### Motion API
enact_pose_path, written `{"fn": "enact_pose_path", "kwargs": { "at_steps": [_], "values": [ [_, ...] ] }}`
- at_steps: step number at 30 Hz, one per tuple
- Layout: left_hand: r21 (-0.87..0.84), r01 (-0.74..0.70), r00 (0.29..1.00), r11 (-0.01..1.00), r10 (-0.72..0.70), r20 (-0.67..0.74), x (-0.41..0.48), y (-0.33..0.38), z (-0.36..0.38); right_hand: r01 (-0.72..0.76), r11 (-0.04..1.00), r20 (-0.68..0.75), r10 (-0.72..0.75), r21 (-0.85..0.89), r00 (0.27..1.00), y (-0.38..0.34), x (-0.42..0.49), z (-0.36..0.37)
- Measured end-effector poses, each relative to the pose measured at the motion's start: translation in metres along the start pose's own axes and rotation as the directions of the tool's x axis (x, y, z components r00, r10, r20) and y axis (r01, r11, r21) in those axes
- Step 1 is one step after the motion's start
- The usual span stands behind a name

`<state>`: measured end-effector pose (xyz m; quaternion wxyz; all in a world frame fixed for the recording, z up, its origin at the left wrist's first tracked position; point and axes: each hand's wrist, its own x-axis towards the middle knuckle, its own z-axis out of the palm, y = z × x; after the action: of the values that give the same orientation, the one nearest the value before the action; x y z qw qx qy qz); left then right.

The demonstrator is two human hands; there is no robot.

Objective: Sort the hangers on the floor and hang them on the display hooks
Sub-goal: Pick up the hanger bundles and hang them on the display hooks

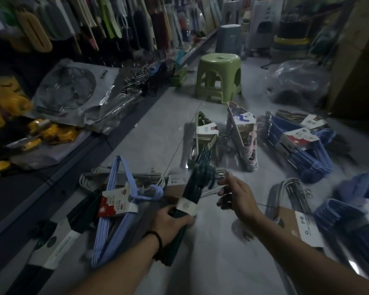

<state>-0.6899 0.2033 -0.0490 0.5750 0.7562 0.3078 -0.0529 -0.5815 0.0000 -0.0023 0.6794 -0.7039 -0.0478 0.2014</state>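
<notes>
Dk green hanger bundle [195, 188] w/ white band [186, 206]; lt blue hangers [106, 233] near left; pale green stool [218, 60] far; royal blue hangers [313, 160] right.

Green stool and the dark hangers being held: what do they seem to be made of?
The green stool looks like moulded plastic: one matte, single-coloured piece with cut-out sides. The dark green hangers gripped by the left hand look like thin wire with a coloured coating, perhaps plastic or rubber; blur leaves that open. Their white band looks like paper.
</notes>
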Motion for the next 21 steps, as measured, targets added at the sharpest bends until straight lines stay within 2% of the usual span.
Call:
{"fn": "enact_pose_path", "kwargs": {
  "at_steps": [3, 5, 7, 9, 12, 14, 15, 17, 18, 21],
  "values": [
    [-0.259, 0.099, 0.977, 0.961, -0.043, 0.21, -0.009, 0.02, 0.014, -0.194, 0.962, -0.008, 0.196, -0.191, 0.981, 0.016, -0.003, -0.018],
    [-0.321, 0.204, 0.917, 0.925, -0.065, 0.395, -0.02, 0.032, 0.029, -0.315, 0.921, 0.073, 0.339, -0.231, 0.938, 0.033, -0.012, -0.03],
    [-0.32, 0.271, 0.85, 0.908, -0.069, 0.523, -0.029, 0.037, 0.043, -0.386, 0.911, 0.211, 0.409, -0.142, 0.888, 0.042, -0.024, -0.042],
    [-0.287, 0.324, 0.792, 0.901, -0.093, 0.604, -0.033, 0.033, 0.054, -0.401, 0.916, 0.308, 0.375, 0.022, 0.874, 0.046, -0.033, -0.05],
    [-0.184, 0.41, 0.706, 0.893, -0.184, 0.684, -0.032, 0.027, 0.061, -0.378, 0.911, 0.271, 0.327, 0.163, 0.905, 0.053, -0.039, -0.054],
    [-0.066, 0.405, 0.674, 0.912, -0.249, 0.696, -0.02, 0.023, 0.067, -0.406, 0.899, 0.23, 0.366, 0.162, 0.902, 0.065, -0.04, -0.055],
    [-0.022, 0.386, 0.688, 0.922, -0.272, 0.672, -0.017, 0.023, 0.07, -0.427, 0.89, 0.198, 0.394, 0.162, 0.897, 0.07, -0.041, -0.056],
    [0.014, 0.361, 0.768, 0.932, -0.306, 0.563, -0.009, 0.022, 0.074, -0.464, 0.876, 0.114, 0.451, 0.133, 0.885, 0.078, -0.043, -0.059],
    [0.047, 0.356, 0.788, 0.933, -0.326, 0.522, -0.006, 0.018, 0.076, -0.48, 0.874, 0.078, 0.475, 0.079, 0.877, 0.079, -0.043, -0.059],
    [0.229, 0.329, 0.787, 0.916, -0.4, 0.469, -0.006, 0.008, 0.081, -0.495, 0.861, 0.007, 0.499, -0.119, 0.866, 0.079, -0.042, -0.051]
  ]
}}
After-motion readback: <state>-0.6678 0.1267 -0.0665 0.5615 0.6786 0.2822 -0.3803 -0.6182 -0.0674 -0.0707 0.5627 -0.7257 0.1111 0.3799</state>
